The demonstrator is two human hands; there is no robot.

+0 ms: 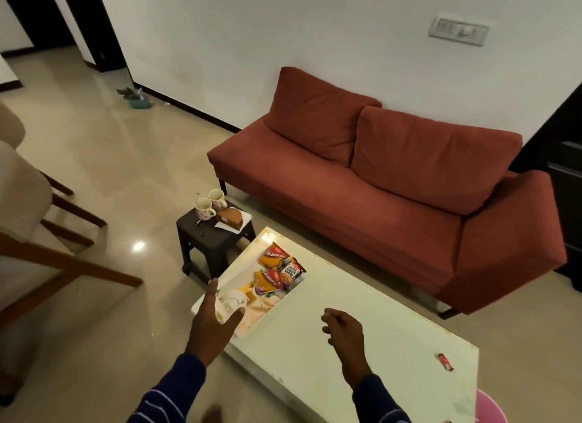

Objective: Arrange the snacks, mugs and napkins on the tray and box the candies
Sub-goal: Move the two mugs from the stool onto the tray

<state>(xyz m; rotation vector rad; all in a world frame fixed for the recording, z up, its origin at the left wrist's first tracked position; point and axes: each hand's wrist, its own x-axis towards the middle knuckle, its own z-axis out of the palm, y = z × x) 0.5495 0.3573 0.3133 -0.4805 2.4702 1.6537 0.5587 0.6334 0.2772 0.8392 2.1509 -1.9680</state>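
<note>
A printed tray (252,306) lies on the left end of the white coffee table (362,344). Several snack packets (280,270) lie on the tray's far part. My left hand (212,322) hovers over the tray's near left edge with fingers spread and straight, holding nothing. My right hand (343,331) hangs above the table's middle with fingers loosely curled, empty. Two floral mugs (210,203) stand on a small dark stool (214,237) beyond the table, beside a brown box (230,218) resting on white napkins (244,218). A red candy (445,361) lies near the table's right end.
A red sofa (393,196) runs along the table's far side. Wooden chairs (37,227) stand on the left. A pink bin (491,405) shows at the table's near right corner. Polished floor stretches to the left of the stool.
</note>
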